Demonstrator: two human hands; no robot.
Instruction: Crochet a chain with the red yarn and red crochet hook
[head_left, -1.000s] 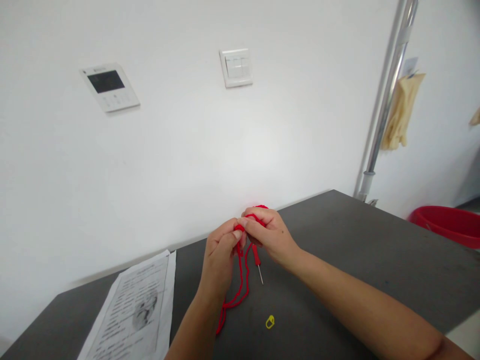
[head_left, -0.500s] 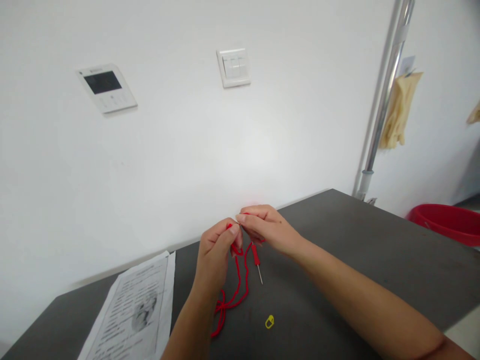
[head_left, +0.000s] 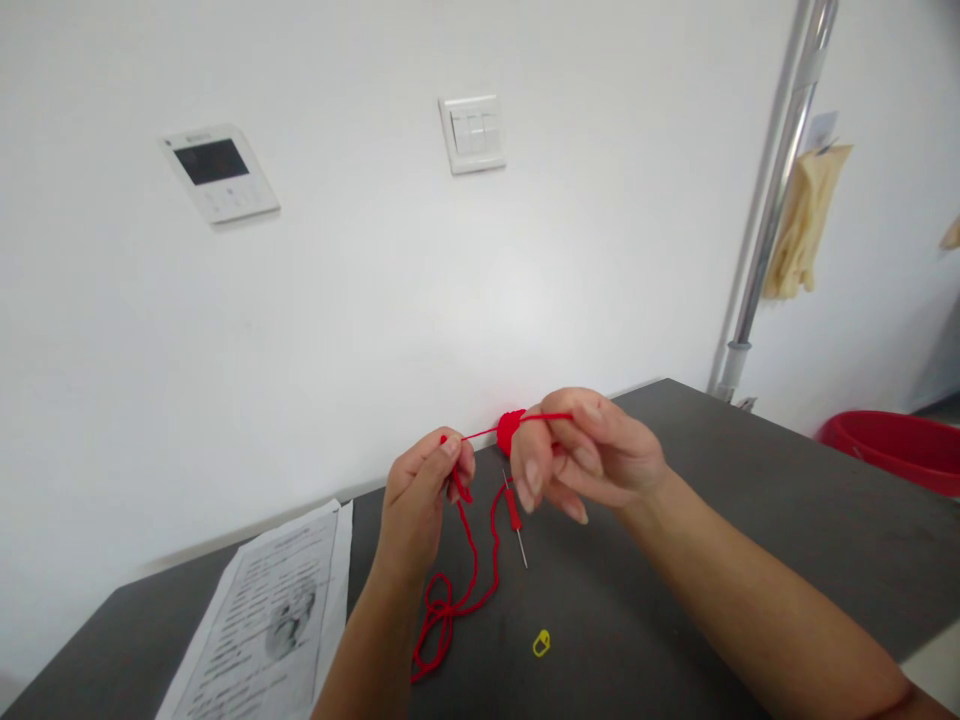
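Head view: left hand [head_left: 415,500] pinches red yarn [head_left: 480,434] thumb-to-finger. Yarn leads right, near-horizontal, toward yarn ball [head_left: 508,432] and right hand [head_left: 589,455]; can't tell if it's one run past the ball. Right hand half curled, yarn crossing it to the thumb; can't tell if pinched. Red-handled tool [head_left: 514,508] lies lengthwise away from wearer, right hand nearer.
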